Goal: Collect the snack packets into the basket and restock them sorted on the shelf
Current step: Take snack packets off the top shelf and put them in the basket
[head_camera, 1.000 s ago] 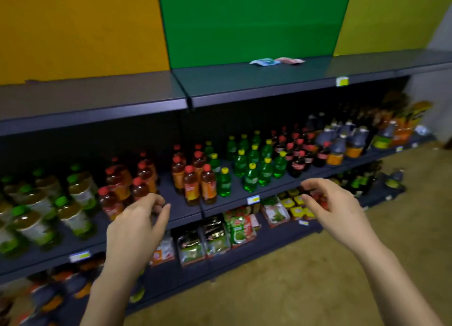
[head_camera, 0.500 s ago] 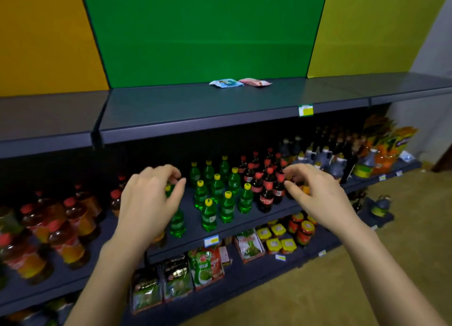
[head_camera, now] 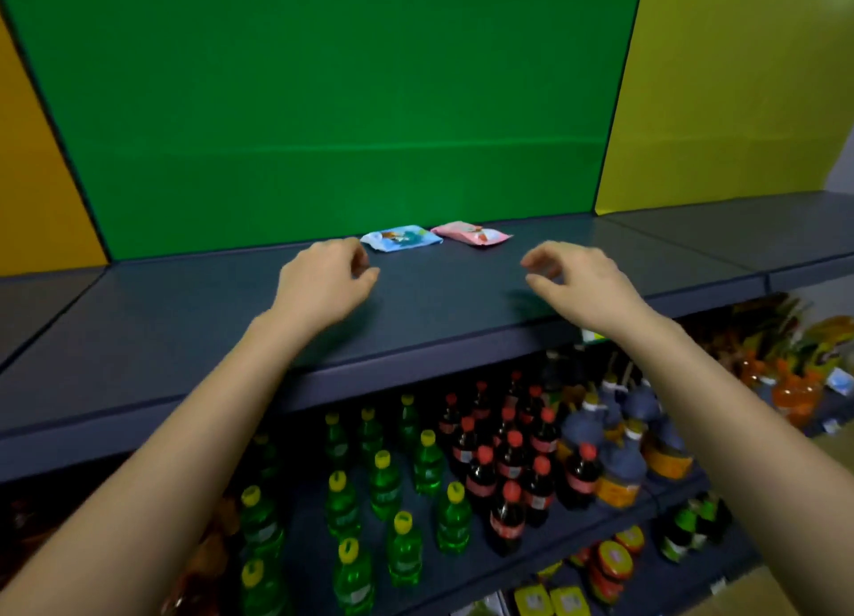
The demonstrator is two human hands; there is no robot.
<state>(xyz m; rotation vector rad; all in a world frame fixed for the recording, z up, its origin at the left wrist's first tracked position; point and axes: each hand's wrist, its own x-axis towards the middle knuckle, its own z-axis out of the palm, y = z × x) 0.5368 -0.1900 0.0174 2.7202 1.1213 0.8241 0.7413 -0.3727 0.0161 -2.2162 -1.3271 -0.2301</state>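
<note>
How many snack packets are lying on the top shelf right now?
2. A blue packet lies near the top shelf's back, just beyond the left hand; a pink packet lies beside it on its right. None seem hidden there.

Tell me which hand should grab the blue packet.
Left, probably. The left hand hovers empty just beside the blue packet, fingers almost at its left end. The right hand is farther off, nearer the pink packet.
</note>
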